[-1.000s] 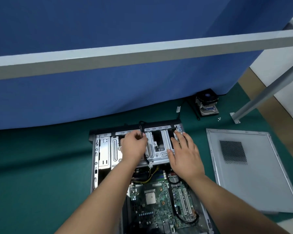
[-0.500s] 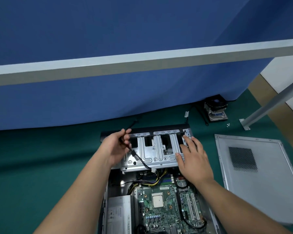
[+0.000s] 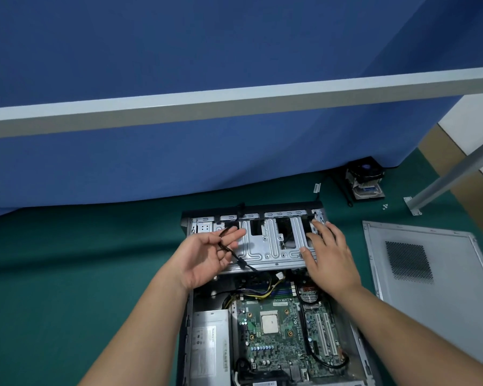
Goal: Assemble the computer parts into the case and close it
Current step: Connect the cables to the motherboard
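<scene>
Left hand, palm up, loosely holds the black cable at the left end of the drive cage; right hand presses flat on its right end, fingers straight.

- We found a printed label on the power supply, its text too small to read.
- We saw a white sticker on the motherboard, also unreadable.
- We could read nothing elsewhere.

green motherboard, black cable, blue partition
</scene>
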